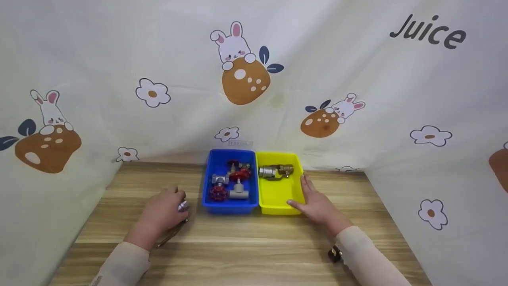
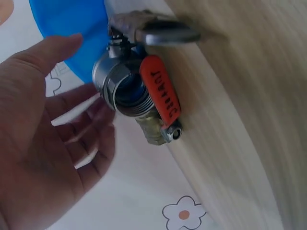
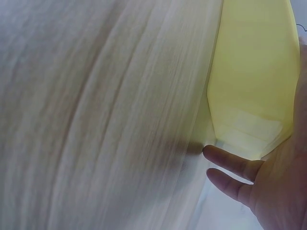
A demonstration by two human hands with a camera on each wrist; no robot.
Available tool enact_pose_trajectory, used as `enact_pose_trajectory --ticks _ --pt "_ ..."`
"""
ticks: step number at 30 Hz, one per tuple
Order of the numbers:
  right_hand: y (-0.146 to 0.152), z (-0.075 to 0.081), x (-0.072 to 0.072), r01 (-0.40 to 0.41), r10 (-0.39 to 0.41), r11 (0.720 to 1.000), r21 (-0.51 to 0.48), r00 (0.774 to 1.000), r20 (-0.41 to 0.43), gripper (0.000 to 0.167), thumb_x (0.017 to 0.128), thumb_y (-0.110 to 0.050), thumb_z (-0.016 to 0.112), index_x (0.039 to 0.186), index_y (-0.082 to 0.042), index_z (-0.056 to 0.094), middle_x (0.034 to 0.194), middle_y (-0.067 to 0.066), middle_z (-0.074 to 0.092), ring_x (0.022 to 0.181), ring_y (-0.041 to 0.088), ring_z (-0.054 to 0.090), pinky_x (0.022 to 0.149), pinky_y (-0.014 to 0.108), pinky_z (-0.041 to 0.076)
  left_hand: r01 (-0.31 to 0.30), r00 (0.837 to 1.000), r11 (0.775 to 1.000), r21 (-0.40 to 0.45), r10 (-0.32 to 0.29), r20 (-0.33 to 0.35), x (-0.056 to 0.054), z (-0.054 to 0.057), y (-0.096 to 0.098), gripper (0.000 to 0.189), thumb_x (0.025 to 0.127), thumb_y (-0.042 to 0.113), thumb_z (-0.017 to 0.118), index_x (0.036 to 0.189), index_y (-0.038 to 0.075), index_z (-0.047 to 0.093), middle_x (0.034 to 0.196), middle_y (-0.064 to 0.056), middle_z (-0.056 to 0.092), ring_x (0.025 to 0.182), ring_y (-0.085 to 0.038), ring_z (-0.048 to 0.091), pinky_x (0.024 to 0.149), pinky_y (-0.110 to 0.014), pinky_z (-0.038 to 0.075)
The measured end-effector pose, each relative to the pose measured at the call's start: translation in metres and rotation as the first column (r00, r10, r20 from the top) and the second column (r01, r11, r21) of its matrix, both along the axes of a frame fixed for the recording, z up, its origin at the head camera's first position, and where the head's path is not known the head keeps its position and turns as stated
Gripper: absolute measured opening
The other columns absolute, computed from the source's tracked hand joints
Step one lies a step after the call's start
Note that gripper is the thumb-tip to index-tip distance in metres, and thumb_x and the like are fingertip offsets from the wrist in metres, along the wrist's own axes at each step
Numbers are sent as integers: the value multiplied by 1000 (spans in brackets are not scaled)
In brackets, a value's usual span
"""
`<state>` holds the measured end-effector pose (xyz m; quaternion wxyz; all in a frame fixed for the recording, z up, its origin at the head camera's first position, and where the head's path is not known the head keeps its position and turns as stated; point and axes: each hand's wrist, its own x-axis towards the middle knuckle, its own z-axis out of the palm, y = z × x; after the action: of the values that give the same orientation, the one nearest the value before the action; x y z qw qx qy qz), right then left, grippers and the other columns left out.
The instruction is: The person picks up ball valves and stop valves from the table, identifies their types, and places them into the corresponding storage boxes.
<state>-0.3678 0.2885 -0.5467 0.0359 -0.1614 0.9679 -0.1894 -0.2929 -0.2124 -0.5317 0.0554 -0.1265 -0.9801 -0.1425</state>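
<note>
My left hand is at a silver ball valve on the table. In the left wrist view its fingers reach loosely behind the valve, and the thumb stands apart from it. Beside that valve lies a smaller brass valve with an orange-red lever. My right hand rests against the right side of the yellow bin, thumb over the rim and fingers straight along the outer wall. A silver ball valve and a brass one lie in the back of this bin.
Left of the yellow bin, touching it, stands a blue bin with several red-wheeled valves. Both bins stand at the back of the wood-grain table. Printed cloth rises behind and at both sides. A small black device is at the right wrist.
</note>
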Motion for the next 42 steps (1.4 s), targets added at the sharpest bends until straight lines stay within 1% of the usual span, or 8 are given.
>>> enact_pose_trajectory --ticks 5,13,17,22,27,30,36,42 --pt "0 0 0 8 -8 1000 -10 1000 9 114 105 -74 57 177 -5 2 184 14 -5 151 57 44 125 64 37 -23 999 999 -26 24 48 0 -3 2 57 90 31 89 130 -4 70 122 -25 65 107 -41 64 88 -64 59" --pt "1 -1 -1 23 -23 1000 3 1000 19 116 103 -78 55 177 -8 1 184 14 -4 153 55 42 126 64 36 -29 999 999 -43 31 36 1 -8 5 54 90 29 87 129 -5 69 114 -21 64 103 -38 62 87 -62 59" --pt "1 -1 -1 9 -8 1000 -10 1000 8 118 102 -80 56 177 -6 1 184 15 -3 154 54 41 126 62 36 -9 998 1000 -30 11 63 2 -10 9 56 88 32 89 126 -4 69 114 -21 66 107 -41 62 95 -63 57" --pt "1 -1 -1 9 -9 1000 -29 1000 2 113 105 -70 61 177 -6 3 184 13 -4 153 55 41 126 62 36 25 997 999 -28 -23 79 1 -11 13 50 87 32 88 119 -3 70 109 -19 68 105 -42 65 102 -65 53" --pt "1 -1 0 16 -16 999 -27 1000 14 113 104 -72 60 177 -8 3 184 10 -5 154 55 41 127 62 34 19 995 1000 -7 -18 98 1 -12 16 40 88 28 85 112 0 68 101 -14 65 89 -33 65 90 -61 57" --pt "1 -1 0 17 -16 999 -28 1000 12 113 104 -74 59 177 -8 3 184 10 -5 154 54 41 127 62 34 13 994 1000 -1 -13 104 2 -13 17 39 90 26 85 113 0 67 101 -14 64 86 -30 64 84 -58 59" --pt "0 -1 0 17 -17 999 -36 1000 12 112 105 -71 60 177 -8 2 184 12 -5 156 54 39 128 61 33 -9 993 1000 -14 10 115 4 -16 21 50 92 29 85 123 -5 64 111 -21 63 102 -39 66 88 -62 60" --pt "0 -1 0 19 -19 1000 -25 1000 11 112 105 -71 60 177 -8 1 184 12 -5 157 53 38 128 61 33 -9 990 1000 -8 10 143 4 -18 23 49 94 25 82 126 -5 62 116 -24 63 112 -46 64 93 -64 58"
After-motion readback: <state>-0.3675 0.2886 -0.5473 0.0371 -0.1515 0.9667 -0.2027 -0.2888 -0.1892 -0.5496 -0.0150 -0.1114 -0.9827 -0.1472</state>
